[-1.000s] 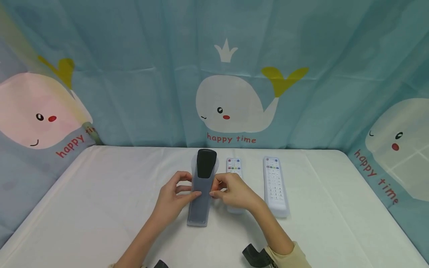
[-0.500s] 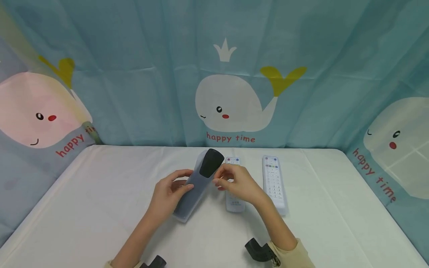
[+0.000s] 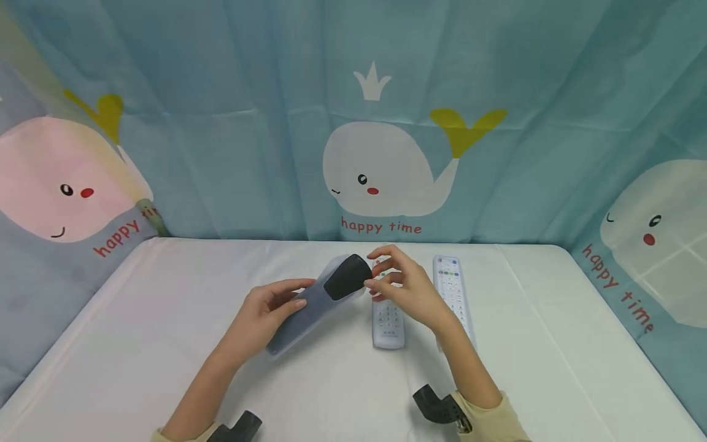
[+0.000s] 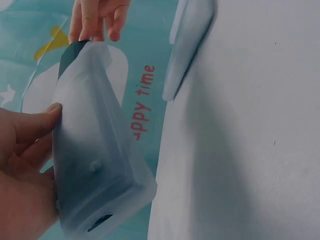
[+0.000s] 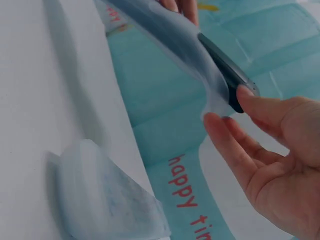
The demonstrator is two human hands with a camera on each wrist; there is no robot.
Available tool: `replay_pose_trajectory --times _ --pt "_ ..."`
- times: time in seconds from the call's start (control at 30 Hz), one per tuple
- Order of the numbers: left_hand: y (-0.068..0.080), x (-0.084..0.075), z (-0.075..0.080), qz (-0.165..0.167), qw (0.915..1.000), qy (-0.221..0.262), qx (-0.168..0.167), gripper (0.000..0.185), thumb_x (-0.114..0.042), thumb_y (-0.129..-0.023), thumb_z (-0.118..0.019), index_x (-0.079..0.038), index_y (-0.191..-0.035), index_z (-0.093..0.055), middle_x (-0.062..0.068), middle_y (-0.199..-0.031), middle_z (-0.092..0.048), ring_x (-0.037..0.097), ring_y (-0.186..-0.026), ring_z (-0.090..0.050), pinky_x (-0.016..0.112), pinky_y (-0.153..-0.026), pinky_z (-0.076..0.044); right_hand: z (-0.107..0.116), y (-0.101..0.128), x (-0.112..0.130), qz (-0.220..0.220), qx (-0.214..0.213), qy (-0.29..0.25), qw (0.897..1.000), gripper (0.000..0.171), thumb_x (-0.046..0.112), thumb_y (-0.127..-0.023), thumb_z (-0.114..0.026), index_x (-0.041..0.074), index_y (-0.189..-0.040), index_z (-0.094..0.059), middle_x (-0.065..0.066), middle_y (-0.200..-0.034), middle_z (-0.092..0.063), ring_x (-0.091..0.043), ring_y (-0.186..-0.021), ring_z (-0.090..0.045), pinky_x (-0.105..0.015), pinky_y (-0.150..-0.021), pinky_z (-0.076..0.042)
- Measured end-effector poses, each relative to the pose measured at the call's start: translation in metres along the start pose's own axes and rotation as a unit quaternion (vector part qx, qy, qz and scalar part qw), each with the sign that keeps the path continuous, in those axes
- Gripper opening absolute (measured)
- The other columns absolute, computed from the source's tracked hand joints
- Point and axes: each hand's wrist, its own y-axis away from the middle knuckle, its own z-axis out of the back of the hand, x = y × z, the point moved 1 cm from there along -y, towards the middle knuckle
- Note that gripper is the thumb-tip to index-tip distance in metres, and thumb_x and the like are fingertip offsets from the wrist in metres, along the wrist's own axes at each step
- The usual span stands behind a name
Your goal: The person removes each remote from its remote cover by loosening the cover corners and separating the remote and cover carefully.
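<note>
A black remote control sticks out of a translucent silicone sleeve, tilted with its black end up to the right. My left hand grips the sleeve at its side, thumb on the near face and fingers behind. At the black end is my right hand, fingers spread and loosely bent. In the right wrist view its thumb touches the remote's tip, while the index fingertip is by the sleeve's loose edge. The left wrist view shows the sleeve's closed end with a small slot.
Two pale remotes in clear covers lie on the white tablecloth: one remote partly behind my right hand, the other remote farther right, partly behind the forearm. A blue curtain with whale prints rises at the back.
The sleeved remote has swung from nearly upright to slanting right, its lower end moving left with my left hand. My right hand has moved from the sleeve's side up to the black end.
</note>
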Motion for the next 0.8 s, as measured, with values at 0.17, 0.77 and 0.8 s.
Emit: replay_pose_trajectory --times 0.17,0.77,0.8 --pt "0.0003 -0.0033 0.0031 0.019 0.9994 -0.005 0.028 0.036 -0.007 -0.103 -0.068 -0.003 -0.138 -0.068 0.016 -0.14 -0.067 0.03 -0.126 -0.067 0.019 -0.095 -0.055 0.0038 0.0008 0.001 0.008 0.036 0.016 0.999 0.049 0.006 -0.096 -0.076 0.01 -0.143 -0.06 -0.017 -0.11 -0.062 -0.024 -0.085 -0.072 -0.045 -0.08 -0.066" --pt "0.0007 -0.0017 0.0006 -0.004 0.997 -0.045 0.063 0.038 -0.011 -0.099 -0.074 -0.003 -0.136 -0.07 0.014 -0.135 -0.071 0.03 -0.118 -0.07 0.025 -0.093 -0.059 0.0028 0.0025 -0.0005 0.033 0.091 0.035 0.995 0.048 0.002 -0.091 -0.081 0.01 -0.134 -0.065 -0.016 -0.108 -0.07 -0.021 -0.085 -0.072 -0.038 -0.079 -0.063" --pt "0.0017 -0.0022 0.0012 -0.007 0.9967 -0.057 0.057 0.038 -0.012 -0.098 -0.075 -0.004 -0.135 -0.07 0.013 -0.135 -0.071 0.029 -0.117 -0.071 0.027 -0.093 -0.059 0.0023 0.0022 -0.0005 0.034 0.091 0.032 0.995 0.048 0.002 -0.091 -0.081 0.01 -0.135 -0.064 -0.016 -0.108 -0.07 -0.021 -0.086 -0.073 -0.038 -0.079 -0.063"
